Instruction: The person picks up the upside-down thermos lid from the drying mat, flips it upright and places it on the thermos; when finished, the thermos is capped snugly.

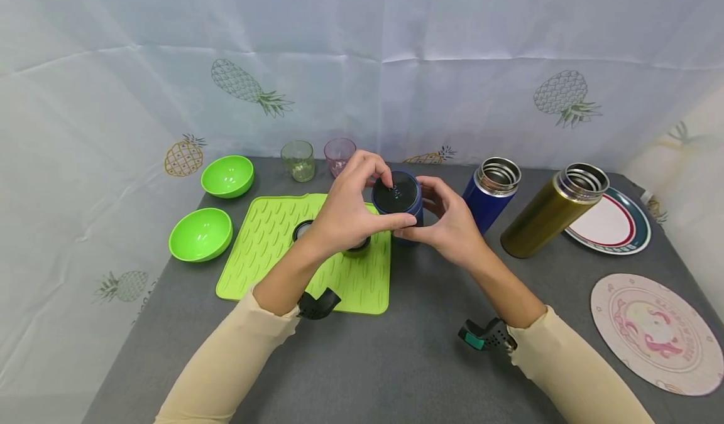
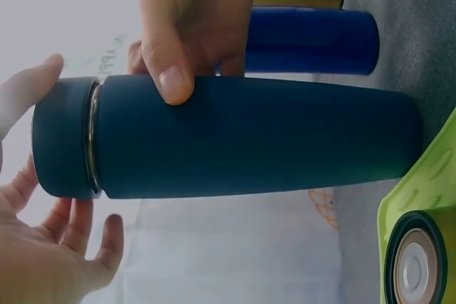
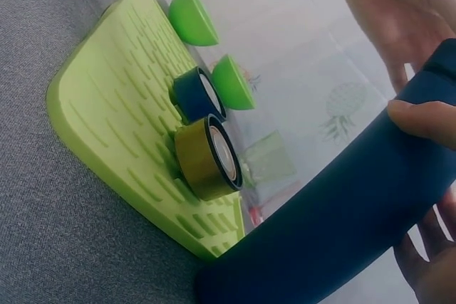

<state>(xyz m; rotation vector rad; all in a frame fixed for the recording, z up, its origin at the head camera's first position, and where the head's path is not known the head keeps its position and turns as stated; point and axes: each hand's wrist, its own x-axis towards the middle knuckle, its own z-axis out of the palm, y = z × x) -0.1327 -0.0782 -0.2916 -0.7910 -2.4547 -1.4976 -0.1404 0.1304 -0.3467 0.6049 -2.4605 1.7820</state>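
A dark blue thermos (image 2: 256,140) stands upright on the grey table, near the right edge of the green drying mat. My left hand (image 1: 353,207) grips its lid (image 1: 396,193) from above, thumb on one side and fingers on the other. Between lid and body a thin silvery ring shows in the left wrist view. With thumb and fingers my right hand (image 1: 449,229) holds the upper body just below the lid. Partly behind my left hand, a gold lid (image 3: 206,158) and a blue lid (image 3: 198,96) rest on the mat.
Right of my hands stand a lidless blue thermos (image 1: 491,195) and a lidless gold thermos (image 1: 545,213). A rimmed plate (image 1: 602,223) and a pink round mat (image 1: 656,333) lie farther right. Two green bowls (image 1: 228,177) and two glasses (image 1: 298,160) stand left and behind the mat (image 1: 266,248).
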